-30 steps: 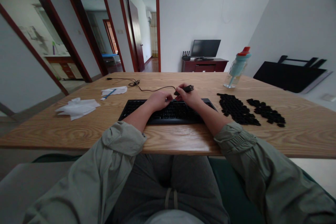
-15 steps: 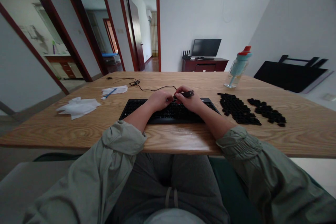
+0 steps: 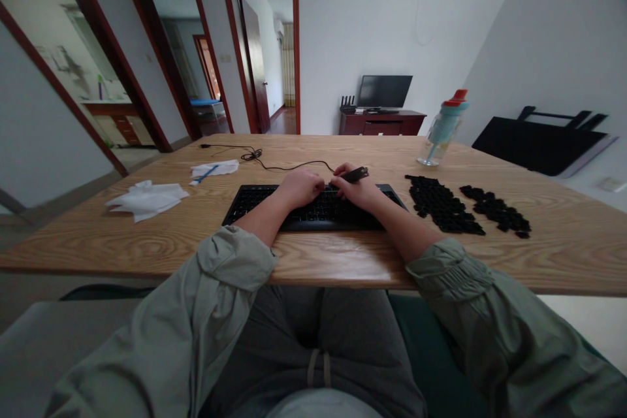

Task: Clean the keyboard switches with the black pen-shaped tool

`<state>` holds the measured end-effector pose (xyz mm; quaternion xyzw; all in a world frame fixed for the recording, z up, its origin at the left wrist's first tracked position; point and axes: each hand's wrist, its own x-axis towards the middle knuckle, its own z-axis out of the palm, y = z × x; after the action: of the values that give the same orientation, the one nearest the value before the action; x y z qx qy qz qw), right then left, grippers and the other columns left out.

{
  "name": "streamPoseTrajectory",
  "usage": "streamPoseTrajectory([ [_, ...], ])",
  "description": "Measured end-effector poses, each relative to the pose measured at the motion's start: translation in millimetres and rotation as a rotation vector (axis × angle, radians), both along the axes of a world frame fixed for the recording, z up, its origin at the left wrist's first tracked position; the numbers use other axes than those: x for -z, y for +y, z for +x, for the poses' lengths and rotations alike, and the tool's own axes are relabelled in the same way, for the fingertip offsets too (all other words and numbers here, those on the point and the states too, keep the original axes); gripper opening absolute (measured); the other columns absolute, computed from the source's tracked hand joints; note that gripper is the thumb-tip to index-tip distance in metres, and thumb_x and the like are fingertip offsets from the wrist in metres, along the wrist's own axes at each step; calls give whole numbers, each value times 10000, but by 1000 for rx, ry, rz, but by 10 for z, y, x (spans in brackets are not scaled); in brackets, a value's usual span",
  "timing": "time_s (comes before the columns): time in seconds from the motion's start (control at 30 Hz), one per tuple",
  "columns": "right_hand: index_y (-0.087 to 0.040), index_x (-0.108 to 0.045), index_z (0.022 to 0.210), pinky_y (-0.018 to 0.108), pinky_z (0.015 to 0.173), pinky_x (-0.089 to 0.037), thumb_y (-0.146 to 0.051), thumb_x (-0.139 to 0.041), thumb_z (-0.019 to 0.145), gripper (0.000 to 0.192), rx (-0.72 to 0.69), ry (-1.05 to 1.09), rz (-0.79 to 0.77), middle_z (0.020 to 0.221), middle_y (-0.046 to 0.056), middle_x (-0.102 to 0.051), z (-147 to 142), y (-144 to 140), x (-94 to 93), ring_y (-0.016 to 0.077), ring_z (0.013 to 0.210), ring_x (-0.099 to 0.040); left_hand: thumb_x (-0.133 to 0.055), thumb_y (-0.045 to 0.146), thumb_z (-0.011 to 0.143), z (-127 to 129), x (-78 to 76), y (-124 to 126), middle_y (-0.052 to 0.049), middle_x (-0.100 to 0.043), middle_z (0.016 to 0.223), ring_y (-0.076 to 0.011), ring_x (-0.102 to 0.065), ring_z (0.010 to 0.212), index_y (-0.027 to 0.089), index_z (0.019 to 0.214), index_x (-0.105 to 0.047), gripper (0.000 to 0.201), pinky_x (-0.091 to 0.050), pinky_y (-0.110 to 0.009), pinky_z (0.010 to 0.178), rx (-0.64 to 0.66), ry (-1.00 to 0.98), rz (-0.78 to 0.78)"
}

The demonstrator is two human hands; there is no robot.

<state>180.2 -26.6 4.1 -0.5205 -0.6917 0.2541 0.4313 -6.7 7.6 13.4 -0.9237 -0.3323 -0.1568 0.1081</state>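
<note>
Both hands sit over the far edge of the black keyboard (image 3: 313,208) on the desk (image 3: 147,235). The right hand (image 3: 356,191), its grip clamped on a small dark tool (image 3: 353,174), has sunk from a second ago to rest against the keys. The left hand (image 3: 300,187) lies curled beside it; I cannot tell what its fingers pinch. 2 heaps of loose keycaps (image 3: 441,204) lie to the right.

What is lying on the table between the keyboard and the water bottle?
In the head view, a patch of loose black keycaps lies on the wooden table between the keyboard and the water bottle, nearer the keyboard's right end; beyond it the wood is bare.
</note>
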Motion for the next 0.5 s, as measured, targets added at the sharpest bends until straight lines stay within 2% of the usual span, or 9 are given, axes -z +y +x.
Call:
streamPoseTrajectory([
  [0.1, -199, -554, 930, 261, 528, -450, -335, -595, 822, 178, 66, -122, -19, 668, 1, -606, 32, -10, -33, 144, 552, -576, -530, 284, 864, -42, 12, 40, -49, -714, 933, -184, -629, 886, 214, 907, -743, 228, -465, -282, 793, -10, -78, -71],
  [0.3, -214, -568, 926, 248, 555, -461, -320, -580, 847, 132, -72, -95, -30, 661, 7, -636, 28, -27, -36, 151, 614, -619, -588, 291, 827, -131, 8, 93, -37, -728, 947, -168, -639, 835, 211, 937, -748, 210, -477, -267, 743, -79, -209, -197],
  [0.5, -205, -550, 982, 249, 589, -473, -333, -565, 868, 172, -82, -56, -2, 702, 5, -646, 22, -5, -8, 139, 633, -617, -587, 271, 828, -110, 31, 96, -25, -729, 939, -158, -639, 872, 212, 938, -748, 204, -476, -256, 783, 2, -196, -216],
])
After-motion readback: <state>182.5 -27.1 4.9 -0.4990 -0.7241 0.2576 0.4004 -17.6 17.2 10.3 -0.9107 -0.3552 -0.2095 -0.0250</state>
